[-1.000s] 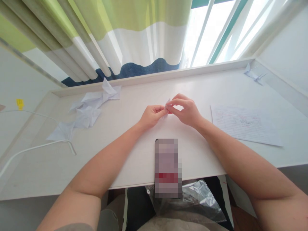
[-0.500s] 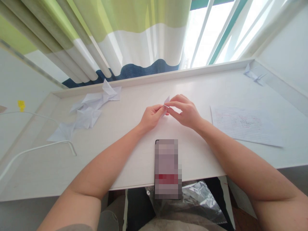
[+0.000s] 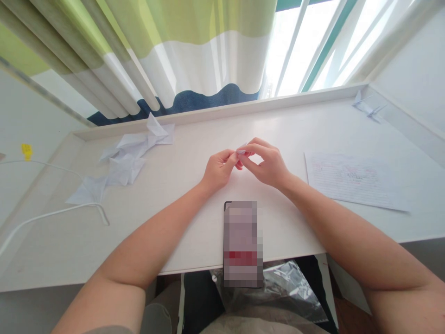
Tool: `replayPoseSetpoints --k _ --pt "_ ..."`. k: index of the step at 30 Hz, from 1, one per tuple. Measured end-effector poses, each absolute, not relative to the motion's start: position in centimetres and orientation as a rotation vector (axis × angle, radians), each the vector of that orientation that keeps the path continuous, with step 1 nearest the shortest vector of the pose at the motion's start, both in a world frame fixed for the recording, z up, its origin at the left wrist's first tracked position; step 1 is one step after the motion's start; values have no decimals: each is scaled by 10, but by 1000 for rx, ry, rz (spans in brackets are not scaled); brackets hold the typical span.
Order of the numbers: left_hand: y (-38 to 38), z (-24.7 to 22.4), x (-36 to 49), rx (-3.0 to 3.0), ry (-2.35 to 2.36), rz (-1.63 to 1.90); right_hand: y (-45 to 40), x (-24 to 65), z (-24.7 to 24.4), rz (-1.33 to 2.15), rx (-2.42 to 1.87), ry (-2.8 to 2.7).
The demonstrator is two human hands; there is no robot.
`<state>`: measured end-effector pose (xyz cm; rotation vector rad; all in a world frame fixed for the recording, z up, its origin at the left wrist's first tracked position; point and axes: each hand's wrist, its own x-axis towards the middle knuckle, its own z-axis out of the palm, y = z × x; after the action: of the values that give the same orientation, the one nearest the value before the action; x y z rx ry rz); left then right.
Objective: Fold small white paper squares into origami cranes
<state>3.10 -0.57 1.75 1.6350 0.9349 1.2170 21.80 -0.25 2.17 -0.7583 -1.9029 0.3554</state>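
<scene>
A small folded piece of white paper (image 3: 241, 151) is held between my two hands above the middle of the desk, mostly hidden by the fingers. My left hand (image 3: 219, 170) pinches it from the left, thumb on top. From the right, the thumb and index finger of my right hand (image 3: 266, 160) close on the same paper. Below the hands a phone (image 3: 241, 236) with a blurred screen lies at the desk's front edge.
Several folded white papers (image 3: 127, 169) lie at the left, near a white curved bar (image 3: 52, 215). On the right are a lined sheet (image 3: 351, 181) and a folded paper figure (image 3: 366, 109). Crinkled clear plastic (image 3: 292, 287) is below the desk edge.
My right fingers have closed down onto the paper, and its upright pointed part now shows much less. My left hand has hardly moved.
</scene>
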Motion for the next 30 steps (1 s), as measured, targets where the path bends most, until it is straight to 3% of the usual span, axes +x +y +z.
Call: replayPoseSetpoints --k 10,19,30 --pt "-8 22 34 1545 922 1161 -3 219 22 433 -837 -1928" --pt "-6 15 31 1600 863 1237 -2 222 23 346 -625 -1925" --pt "-20 19 31 1884 1062 1319 -13 215 36 872 -643 -1625"
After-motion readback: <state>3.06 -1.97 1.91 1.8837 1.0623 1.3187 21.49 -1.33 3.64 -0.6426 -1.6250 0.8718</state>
